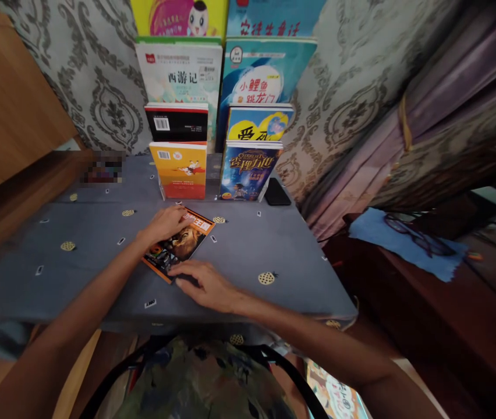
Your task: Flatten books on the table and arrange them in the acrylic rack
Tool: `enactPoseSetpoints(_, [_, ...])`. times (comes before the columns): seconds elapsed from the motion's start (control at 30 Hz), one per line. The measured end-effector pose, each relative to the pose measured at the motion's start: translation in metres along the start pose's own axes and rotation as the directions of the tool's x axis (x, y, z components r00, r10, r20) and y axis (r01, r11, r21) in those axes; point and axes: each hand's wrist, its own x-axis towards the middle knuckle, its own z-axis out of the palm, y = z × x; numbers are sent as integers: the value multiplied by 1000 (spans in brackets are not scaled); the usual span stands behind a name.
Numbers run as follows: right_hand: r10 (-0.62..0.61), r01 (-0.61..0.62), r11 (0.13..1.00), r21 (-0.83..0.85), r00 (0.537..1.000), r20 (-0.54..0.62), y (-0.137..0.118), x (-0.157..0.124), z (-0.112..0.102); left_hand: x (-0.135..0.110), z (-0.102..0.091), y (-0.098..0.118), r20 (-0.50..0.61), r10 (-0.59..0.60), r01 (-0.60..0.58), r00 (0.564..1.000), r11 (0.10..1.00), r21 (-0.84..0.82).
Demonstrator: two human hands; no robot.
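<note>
1. Lion-cover book (181, 243) lies flat on the grey tablecloth (274, 250), about mid-table and set at a slant. The head view is the only one we have, and it shows the book's orange border and a lion's face.
2. The left hand (167, 224) rests palm down on the far left part of the cover. Its fingers are stretched out and close together, and they pinch nothing.
3. The right hand (206, 285) lies at the book's near corner, fingers slightly spread, with the tips on or against the near edge. We cannot tell whether any tip is tucked beneath.
4. We judge it a thin paperback: light, bendy, and with a glossy cover that may slide on the cloth. Lying flat, it offers little to catch, so we would take hold at a raised corner or edge, thumb above and fingers below. We cannot tell which side the spine is on.
5. At the far side stands a tiered display of children's books, with an orange book (179, 174) and a blue fantasy book (248, 171) in the lowest row. A black phone (277, 192) lies just right of them, well apart from both hands.
</note>
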Motion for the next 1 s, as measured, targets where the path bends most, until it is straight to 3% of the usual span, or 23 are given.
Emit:
enactPoseSetpoints(0.07, [39,-34,996,82,997,-65,8,5,-6,-6,-2,16,12,-12,11,1000,999,34])
enactPoseSetpoints(0.13, [111,-80,985,151,971,-210,24,11,-22,-15,-1,35,6,-19,19,1000,997,70])
enactPoseSetpoints(0.23, [181,-97,976,195,860,-477,60,25,-54,-25,-1,64,3,-53,51,999,985,167])
enactPoseSetpoints(0.33, [188,-94,978,186,778,-600,95,40,-78,-27,-3,86,4,-113,108,994,958,266])
enactPoseSetpoints(0.4, [201,-109,977,182,750,-630,111,47,-84,-25,-5,95,16,-142,131,990,948,291])
enactPoseSetpoints(0.53, [189,-115,981,157,757,-625,121,48,-81,-20,-8,101,43,-176,155,983,942,297])
enactPoseSetpoints(0.73, [180,-151,984,98,779,-600,116,42,-80,-17,-11,101,80,-170,136,982,938,320])
enactPoseSetpoints(1.0, [158,-194,981,10,768,-621,104,38,-84,-15,-6,89,0,-135,129,991,944,305])
